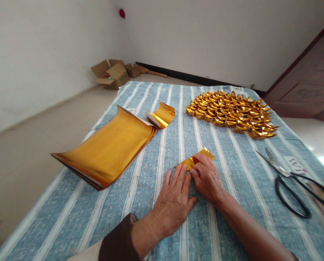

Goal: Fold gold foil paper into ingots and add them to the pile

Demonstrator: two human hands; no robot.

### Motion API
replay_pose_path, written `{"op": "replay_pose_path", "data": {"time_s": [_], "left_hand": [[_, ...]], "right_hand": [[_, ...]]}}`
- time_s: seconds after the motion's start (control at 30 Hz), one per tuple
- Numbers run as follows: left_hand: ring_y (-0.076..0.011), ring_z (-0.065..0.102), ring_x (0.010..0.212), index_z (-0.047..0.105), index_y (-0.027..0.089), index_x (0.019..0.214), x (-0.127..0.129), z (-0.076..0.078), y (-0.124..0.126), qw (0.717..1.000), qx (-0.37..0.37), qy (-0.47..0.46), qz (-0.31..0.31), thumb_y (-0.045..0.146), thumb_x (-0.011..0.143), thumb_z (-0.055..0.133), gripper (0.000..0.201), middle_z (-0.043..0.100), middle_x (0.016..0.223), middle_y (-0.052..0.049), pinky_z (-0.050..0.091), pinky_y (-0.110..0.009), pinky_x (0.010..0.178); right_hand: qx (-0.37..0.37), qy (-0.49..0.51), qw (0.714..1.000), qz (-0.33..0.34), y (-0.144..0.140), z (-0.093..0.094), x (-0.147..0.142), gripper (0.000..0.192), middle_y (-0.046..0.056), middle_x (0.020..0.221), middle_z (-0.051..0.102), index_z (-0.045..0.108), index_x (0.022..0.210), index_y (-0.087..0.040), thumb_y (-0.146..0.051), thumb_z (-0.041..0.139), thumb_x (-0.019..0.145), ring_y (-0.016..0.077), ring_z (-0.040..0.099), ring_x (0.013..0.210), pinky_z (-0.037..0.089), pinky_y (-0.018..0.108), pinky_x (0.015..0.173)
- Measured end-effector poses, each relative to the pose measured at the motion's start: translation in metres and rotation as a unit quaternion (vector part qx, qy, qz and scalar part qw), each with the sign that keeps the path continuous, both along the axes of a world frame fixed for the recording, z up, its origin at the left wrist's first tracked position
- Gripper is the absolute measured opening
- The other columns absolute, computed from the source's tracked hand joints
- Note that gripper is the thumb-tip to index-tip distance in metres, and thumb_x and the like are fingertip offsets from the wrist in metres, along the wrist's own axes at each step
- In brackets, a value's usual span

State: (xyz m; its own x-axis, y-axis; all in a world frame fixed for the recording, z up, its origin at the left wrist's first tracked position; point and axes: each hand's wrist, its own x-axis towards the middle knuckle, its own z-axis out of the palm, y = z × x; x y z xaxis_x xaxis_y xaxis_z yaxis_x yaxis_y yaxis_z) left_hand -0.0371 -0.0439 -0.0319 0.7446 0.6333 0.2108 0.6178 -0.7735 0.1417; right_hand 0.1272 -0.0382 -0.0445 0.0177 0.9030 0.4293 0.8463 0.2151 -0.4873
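A narrow strip of folded gold foil paper lies on the striped cloth in front of me. My left hand rests flat, fingers stretched out, with its fingertips on the strip's left end. Over the middle of the strip, my right hand has its fingers curled and pressed onto the paper. Its fingertips partly cover the strip. To the left lies a curled stack of large gold foil sheets. Just beyond it sits a smaller curled stack of gold paper.
Many folded gold paper ingots stand grouped at the far right of the blue striped tablecloth. Open scissors with black handles lie at the right. Past the table, an open cardboard box is on the floor.
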Motion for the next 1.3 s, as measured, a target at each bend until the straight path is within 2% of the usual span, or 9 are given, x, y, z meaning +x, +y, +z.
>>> {"op": "replay_pose_path", "data": {"time_s": [0.43,0.77,1.3], "left_hand": [[-0.0354,0.029,0.144,0.045,0.009,0.136,-0.0027,0.001,0.0033,0.999,-0.022,-0.032,-0.005,0.035,0.092,0.056,0.052,0.04,0.151,-0.022,0.035,-0.057,0.111],[-0.0337,0.022,0.147,0.04,0.009,0.141,-0.0024,0.002,0.0041,0.999,-0.049,-0.009,-0.005,0.035,0.093,0.054,0.056,0.036,0.154,-0.022,0.03,-0.057,0.114],[-0.0336,0.021,0.148,0.037,0.01,0.143,-0.0009,0.0016,0.0051,0.998,-0.062,0.014,0.001,0.04,0.093,0.053,0.061,0.033,0.156,-0.02,0.026,-0.058,0.116]], "right_hand": [[0.001,-0.01,1.0,0.007,0.0005,-0.0001,0.0012,0.024,0.012,0.1,0.063,0.059,0.071,-0.019,-0.016,0.048,0.092,0.0251,0.056,0.1,0.049,0.041,0.088],[0.009,-0.012,1.0,0.007,0.0005,0.0001,0.0004,0.025,0.014,0.1,0.063,0.06,0.073,-0.016,-0.016,0.046,0.093,0.0259,0.056,0.101,0.049,0.042,0.089],[0.002,-0.008,1.0,0.007,0.0004,-0.0003,0.0,0.024,0.014,0.099,0.063,0.059,0.071,-0.017,-0.015,0.046,0.092,0.0255,0.056,0.098,0.049,0.044,0.09]]}}
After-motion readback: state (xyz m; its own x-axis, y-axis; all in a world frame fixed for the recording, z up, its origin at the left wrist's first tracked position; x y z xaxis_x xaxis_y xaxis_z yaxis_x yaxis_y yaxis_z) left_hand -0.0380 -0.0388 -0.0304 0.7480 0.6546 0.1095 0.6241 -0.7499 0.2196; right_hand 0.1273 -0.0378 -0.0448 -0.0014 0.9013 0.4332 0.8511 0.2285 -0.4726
